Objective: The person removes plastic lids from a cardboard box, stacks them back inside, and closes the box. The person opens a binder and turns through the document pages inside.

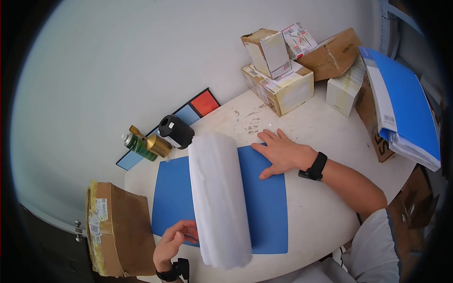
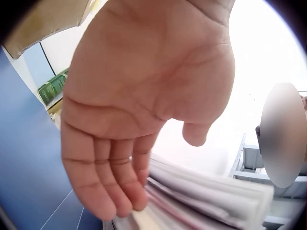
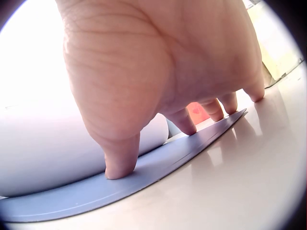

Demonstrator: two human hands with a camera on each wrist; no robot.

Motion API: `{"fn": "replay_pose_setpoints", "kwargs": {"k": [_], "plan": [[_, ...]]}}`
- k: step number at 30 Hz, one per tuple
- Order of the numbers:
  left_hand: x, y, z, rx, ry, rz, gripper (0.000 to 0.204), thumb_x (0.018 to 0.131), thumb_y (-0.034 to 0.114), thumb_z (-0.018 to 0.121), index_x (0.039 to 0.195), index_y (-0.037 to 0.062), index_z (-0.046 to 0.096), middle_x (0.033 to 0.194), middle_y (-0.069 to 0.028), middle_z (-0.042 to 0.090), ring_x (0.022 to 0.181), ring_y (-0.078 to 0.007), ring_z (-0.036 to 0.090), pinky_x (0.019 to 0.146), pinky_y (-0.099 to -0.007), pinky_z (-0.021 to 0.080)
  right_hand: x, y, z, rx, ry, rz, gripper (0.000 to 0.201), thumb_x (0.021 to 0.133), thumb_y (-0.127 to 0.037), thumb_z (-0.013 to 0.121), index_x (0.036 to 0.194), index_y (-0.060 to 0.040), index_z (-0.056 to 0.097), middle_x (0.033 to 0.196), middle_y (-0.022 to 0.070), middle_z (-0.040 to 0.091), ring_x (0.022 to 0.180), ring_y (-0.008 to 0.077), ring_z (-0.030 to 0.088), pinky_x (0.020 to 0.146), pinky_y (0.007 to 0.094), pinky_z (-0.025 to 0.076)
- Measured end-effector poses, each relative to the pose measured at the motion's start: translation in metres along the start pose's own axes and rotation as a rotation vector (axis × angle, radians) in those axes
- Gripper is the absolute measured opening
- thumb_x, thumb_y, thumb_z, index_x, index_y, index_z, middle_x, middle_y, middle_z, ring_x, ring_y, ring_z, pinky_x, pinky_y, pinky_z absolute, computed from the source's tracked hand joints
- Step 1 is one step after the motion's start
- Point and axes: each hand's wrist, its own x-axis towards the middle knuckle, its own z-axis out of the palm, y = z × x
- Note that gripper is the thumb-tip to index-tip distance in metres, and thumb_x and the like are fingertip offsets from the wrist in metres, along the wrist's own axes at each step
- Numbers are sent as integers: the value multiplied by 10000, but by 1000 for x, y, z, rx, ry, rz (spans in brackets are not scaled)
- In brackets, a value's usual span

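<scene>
A large white roll (image 1: 219, 198) lies across a blue mat (image 1: 269, 203) on the white table. The right hand (image 1: 285, 153) is spread at the mat's upper right corner; in the right wrist view its thumb and some fingertips press on the mat (image 3: 158, 165), beside the roll (image 3: 43, 148). The left hand (image 1: 172, 240) is at the roll's lower left side, palm turned toward it, fingers slightly bent. In the left wrist view the left hand (image 2: 144, 96) has its fingertips by the layered end of the roll (image 2: 206, 196); whether they touch it cannot be told.
A black cylinder (image 1: 176, 132), a gold container (image 1: 159, 145) and a green can (image 1: 140, 147) stand at the mat's back left. A cardboard box (image 1: 125, 231) is at the left edge. Several boxes (image 1: 295, 89) are stacked at the back right, near a blue binder (image 1: 410, 104).
</scene>
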Motion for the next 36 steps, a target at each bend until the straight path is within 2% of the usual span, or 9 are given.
{"fn": "replay_pose_setpoints", "kwargs": {"k": [3,5,7,12,18,25,32,34,36], "plan": [[15,-14,-19,-175,47,179,642,1032,542,554,1193,-75,629,1103,-145,683,996,-225,675,929,-359,542,4,18,19,-50,59,-73,895,835,-439,745,1560,-55,386,1614,242,310,1542,424,190,1214,640,196],[26,-20,-32,504,606,-11,613,1008,505,602,1258,-55,607,1210,-217,653,1116,-323,652,978,-432,532,4,20,20,-22,70,-53,871,858,-380,700,1591,-68,346,1657,202,276,1552,402,185,1216,632,206],[33,-63,-50,1133,734,-265,683,966,506,646,1364,-41,547,1357,-286,562,1256,-434,559,1042,-510,481,6,24,20,-48,79,-83,856,867,-369,694,1585,-57,348,1643,202,301,1546,397,207,1215,631,212],[37,-59,-52,1046,718,-526,917,903,640,652,1469,-47,433,1374,-349,501,1294,-523,500,1063,-561,451,2,29,-16,120,-13,-201,521,970,-185,565,1483,-110,511,1503,156,531,1422,302,457,1112,493,429],[45,-65,-80,965,744,-633,882,887,658,657,1340,-86,518,1370,-353,500,1219,-519,571,1026,-546,483,14,70,-7,531,99,-190,375,964,-90,486,1294,-18,648,1225,212,703,1117,371,661,976,391,503],[62,-83,-91,1022,672,-413,859,914,590,667,1428,-63,452,1391,-371,476,1278,-539,501,1078,-548,437,8,72,-13,458,197,-2,400,969,-82,490,1344,31,568,1271,246,650,1178,358,628,990,412,492],[74,-55,-119,1045,470,-686,898,923,685,584,1436,-47,506,1469,-355,458,1311,-535,504,1098,-537,430,-53,-12,-41,103,-37,62,547,914,-296,681,1345,11,543,1340,270,522,1245,442,533,938,549,529],[48,11,-75,798,408,-464,666,978,478,583,1388,-45,548,1386,-271,550,1261,-419,557,1079,-460,451,-56,-28,-41,15,-278,34,670,854,-336,735,1406,-18,530,1407,345,461,1258,503,509,870,587,555],[8,59,-41,344,363,-121,501,1053,318,559,1385,-58,546,1292,-191,643,1203,-291,610,1053,-375,475,-54,-30,-8,-113,-125,103,683,843,-337,742,1410,-17,535,1404,363,459,1251,524,508,860,584,561]]}}
